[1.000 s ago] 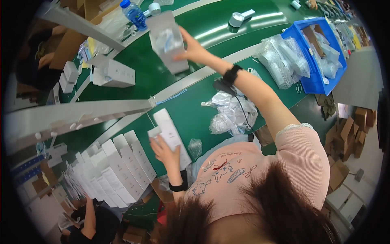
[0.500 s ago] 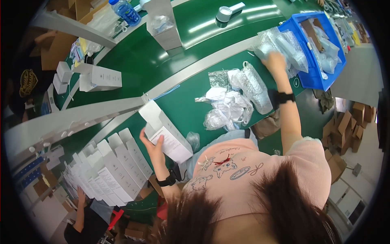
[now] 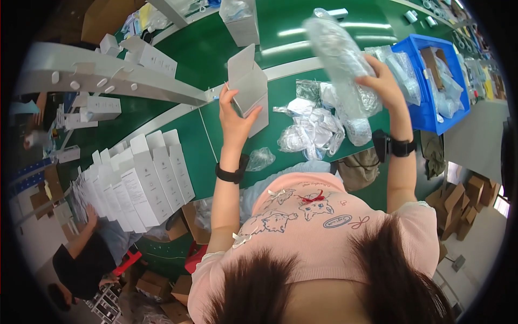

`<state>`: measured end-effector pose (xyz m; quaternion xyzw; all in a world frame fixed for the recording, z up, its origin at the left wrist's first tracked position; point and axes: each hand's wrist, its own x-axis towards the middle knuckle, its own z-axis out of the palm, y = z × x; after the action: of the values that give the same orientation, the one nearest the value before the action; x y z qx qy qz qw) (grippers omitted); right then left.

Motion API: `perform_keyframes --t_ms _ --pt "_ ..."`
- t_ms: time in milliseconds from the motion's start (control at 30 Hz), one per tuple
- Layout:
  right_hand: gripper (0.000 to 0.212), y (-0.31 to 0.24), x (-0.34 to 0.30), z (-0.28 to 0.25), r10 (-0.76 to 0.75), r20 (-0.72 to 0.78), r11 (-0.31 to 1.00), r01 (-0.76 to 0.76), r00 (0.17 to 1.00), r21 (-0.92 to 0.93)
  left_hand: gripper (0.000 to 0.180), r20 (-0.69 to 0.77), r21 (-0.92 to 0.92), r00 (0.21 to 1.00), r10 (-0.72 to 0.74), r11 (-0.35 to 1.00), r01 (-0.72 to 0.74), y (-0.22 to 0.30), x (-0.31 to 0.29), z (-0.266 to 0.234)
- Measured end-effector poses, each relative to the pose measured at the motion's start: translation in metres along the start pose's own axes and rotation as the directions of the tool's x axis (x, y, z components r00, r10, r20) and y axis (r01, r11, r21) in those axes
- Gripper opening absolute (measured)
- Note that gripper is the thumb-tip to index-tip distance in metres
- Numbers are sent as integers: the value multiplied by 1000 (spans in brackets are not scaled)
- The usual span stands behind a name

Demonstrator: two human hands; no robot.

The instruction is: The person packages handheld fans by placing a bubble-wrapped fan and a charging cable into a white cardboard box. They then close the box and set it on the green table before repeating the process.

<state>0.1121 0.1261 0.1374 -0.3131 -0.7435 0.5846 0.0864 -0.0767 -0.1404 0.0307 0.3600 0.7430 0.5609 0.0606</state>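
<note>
In my left hand point(image 3: 237, 119) is a white cardboard box point(image 3: 256, 89), gripped between thumb and fingers, its top flap standing up. My right hand point(image 3: 386, 89) is closed on a bubble-wrapped item point(image 3: 342, 62), raised above the green table; the wrap hides most of what is inside. Below it lies another bubble-wrapped item point(image 3: 357, 130). Beside that is a pile of white packets in clear plastic point(image 3: 310, 132). A crumpled clear bag point(image 3: 260, 159) rests near my left forearm.
A blue bin point(image 3: 431, 116) with wrapped items stands at the right, more bubble-wrapped pieces point(image 3: 404, 73) against it. Rows of white boxes point(image 3: 137, 189) fill the left, where another person's hand point(image 3: 90, 213) touches them. A grey metal rail point(image 3: 113, 75) crosses the upper left.
My right hand has picked up a bubble-wrapped item from beside the blue bin and brought it left over the pile. My left hand has raised the box forward and stood it more upright.
</note>
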Motion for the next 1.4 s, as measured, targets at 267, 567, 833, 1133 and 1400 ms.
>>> perform_keyframes --t_ms 267,567,833,1133,1400 --pt "44 -116 45 83 -172 569 675 517 804 -526 74 -129 -38 982 -136 991 132 4 -16 9" --pt "33 -151 55 171 257 635 334 550 728 -765 76 -252 -57 956 -149 989 139 4 -42 9" --pt "36 -107 57 179 -77 862 584 723 502 -369 72 -173 161 983 -69 982 97 1 -64 17" --pt "39 103 62 117 26 374 590 288 927 -754 73 -138 -188 983 -121 978 94 -32 -86 -20" --pt "43 150 35 128 -261 206 668 331 943 -667 54 -157 -73 970 183 978 -196 27 -45 -38"
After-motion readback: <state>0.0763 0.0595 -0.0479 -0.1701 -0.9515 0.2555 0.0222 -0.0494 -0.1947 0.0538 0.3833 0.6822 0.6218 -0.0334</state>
